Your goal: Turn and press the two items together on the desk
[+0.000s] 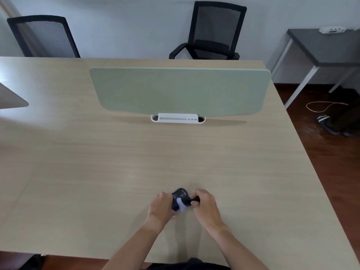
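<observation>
Both of my hands hold a small black rounded object [181,198] with a pale patch on its side, just above the light wooden desk [136,162] near its front edge. My left hand [160,208] grips the object's left side with curled fingers. My right hand [206,206] pinches a small black part [195,200] at the object's right end. What the object is cannot be made out.
A green divider panel [179,90] stands on a white base [178,118] across the desk's middle. Two black mesh chairs [212,32] stand behind the desk. A dark side table [327,47] with a white power strip [332,29] is at the right; a cable and sandals lie on the floor.
</observation>
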The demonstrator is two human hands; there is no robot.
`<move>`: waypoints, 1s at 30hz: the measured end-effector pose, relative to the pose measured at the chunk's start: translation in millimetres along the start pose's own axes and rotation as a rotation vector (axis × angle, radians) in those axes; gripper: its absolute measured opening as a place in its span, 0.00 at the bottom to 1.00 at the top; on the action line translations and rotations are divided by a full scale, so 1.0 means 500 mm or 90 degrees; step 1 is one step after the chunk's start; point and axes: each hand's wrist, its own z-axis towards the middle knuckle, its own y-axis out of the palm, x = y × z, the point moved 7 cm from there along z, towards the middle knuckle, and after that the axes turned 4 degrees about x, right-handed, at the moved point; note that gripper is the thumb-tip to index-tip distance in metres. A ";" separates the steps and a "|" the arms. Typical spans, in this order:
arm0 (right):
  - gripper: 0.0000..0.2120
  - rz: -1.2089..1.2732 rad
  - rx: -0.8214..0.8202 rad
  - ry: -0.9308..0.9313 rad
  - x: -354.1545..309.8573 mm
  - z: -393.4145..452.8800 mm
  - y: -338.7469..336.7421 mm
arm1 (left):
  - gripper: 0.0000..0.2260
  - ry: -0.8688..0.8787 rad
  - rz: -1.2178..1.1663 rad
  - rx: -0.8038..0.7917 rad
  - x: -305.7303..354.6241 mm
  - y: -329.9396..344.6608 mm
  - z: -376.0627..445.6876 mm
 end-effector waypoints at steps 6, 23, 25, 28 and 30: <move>0.11 0.040 0.043 -0.009 0.002 0.000 -0.022 | 0.09 0.003 -0.006 -0.022 -0.001 0.004 0.005; 0.08 0.066 -0.006 -0.073 -0.051 0.017 -0.006 | 0.13 -0.010 -0.025 -0.022 -0.003 0.014 0.002; 0.07 0.047 -0.019 -0.049 -0.041 0.023 0.005 | 0.14 -0.013 -0.030 -0.021 -0.006 0.017 0.002; 0.07 0.029 0.016 0.001 -0.019 0.030 -0.006 | 0.16 -0.009 -0.013 -0.020 -0.011 0.016 0.001; 0.07 0.012 0.056 0.021 -0.009 0.033 -0.025 | 0.15 0.000 0.005 -0.016 -0.013 0.014 0.004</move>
